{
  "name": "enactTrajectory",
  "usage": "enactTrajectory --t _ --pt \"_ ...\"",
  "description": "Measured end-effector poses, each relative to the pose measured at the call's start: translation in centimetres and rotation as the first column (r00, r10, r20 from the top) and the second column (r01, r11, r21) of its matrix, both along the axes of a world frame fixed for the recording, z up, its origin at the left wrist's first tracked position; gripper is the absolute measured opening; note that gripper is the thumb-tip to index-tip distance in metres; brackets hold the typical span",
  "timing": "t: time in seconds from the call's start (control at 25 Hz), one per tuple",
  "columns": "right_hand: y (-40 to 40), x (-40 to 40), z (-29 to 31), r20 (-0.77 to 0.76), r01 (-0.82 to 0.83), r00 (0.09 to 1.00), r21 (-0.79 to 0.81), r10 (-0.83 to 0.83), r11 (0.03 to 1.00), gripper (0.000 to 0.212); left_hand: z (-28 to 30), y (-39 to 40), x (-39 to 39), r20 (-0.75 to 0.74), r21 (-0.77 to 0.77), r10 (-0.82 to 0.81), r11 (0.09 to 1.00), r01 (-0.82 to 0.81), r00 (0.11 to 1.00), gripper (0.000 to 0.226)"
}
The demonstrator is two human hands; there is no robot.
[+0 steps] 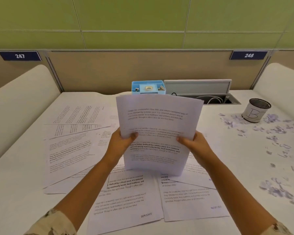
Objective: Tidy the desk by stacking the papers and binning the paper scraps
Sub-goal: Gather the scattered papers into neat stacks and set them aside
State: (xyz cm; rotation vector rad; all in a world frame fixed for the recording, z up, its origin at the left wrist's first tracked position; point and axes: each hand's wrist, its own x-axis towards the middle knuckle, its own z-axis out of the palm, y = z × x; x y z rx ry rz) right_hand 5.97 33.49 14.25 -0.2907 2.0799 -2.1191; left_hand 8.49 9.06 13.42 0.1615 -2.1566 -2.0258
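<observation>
Your left hand (120, 141) and right hand (192, 143) pinch the upright sheaf of white printed papers (158, 133) at its side edges; light, floppy, slippery; grip mid-edge, thumbs in front.

On the partition ahead of you, the dark plate at the left (19, 56) reads "247"; the matching plate at the right (248, 55) reads "248"; the mesh cup (255, 112) on the tabletop carries a paper label with a hand-drawn "B", the rest of it turned out of sight; the sheet nearest you (126, 200) is stamped "DUPLICATE" at its lower edge; the sheet to its right (193, 202) is stamped "RECEIVED"; bold print on the near sheet gives "Defined by a slower pace" and "community bonds, local traditions"; the stack you hold up (158, 133) repeats that bold line, its finer print being blurred.
</observation>
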Motion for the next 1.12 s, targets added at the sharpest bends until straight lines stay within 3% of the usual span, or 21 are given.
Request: enactTrajectory --t 0.12,0.28,0.56,0.76,0.88,0.96,1.0,1.12 --pt "0.9 0.8 -4.5 0.081 0.051 0.995 0.134 -0.062 0.990 0.027 -4.3 0.0 0.4 0.112 -0.137 -0.009 0.990 0.025 0.994 0.028" --pt "2.7 0.8 -5.8 0.132 0.180 0.970 0.175 -0.204 0.968 0.025 -6.3 1.7 -0.3 0.198 -0.232 0.099 0.971 -0.052 0.975 0.019" --pt "8.8 0.0 -6.0 0.132 0.380 0.875 0.410 -0.466 0.829 0.021 -7.4 9.4 -2.9 0.413 -0.201 -0.050 0.969 0.145 0.909 0.022" --pt "12.1 0.6 -7.6 0.120 0.371 0.835 0.599 -0.537 0.709 0.022 -7.9 14.0 -3.3 0.501 -0.093 -0.086 0.984 0.152 0.861 0.024" --pt "13.4 0.4 -8.6 0.040 0.371 0.816 0.729 -0.576 0.576 0.027 -7.7 15.2 -4.0 0.523 -0.271 -0.003 0.948 0.170 0.852 0.013" --pt "13.7 0.1 -9.2 -0.023 0.378 0.811 0.784 -0.585 0.493 0.035 -7.4 15.5 -4.2 0.537 -0.413 0.069 0.890 0.191 0.841 0.025" --pt "13.6 -0.1 -9.4 -0.044 0.370 0.815 0.808 -0.579 0.460 0.038 -7.5 15.6 -4.4 0.553 -0.410 0.076 0.892 0.192 0.829 0.034" --pt "13.2 -0.8 -9.7 -0.035 0.288 0.846 0.870 -0.532 0.401 0.038 -7.4 16.0 -4.9 0.633 -0.204 0.044 0.972 0.113 0.773 0.045"
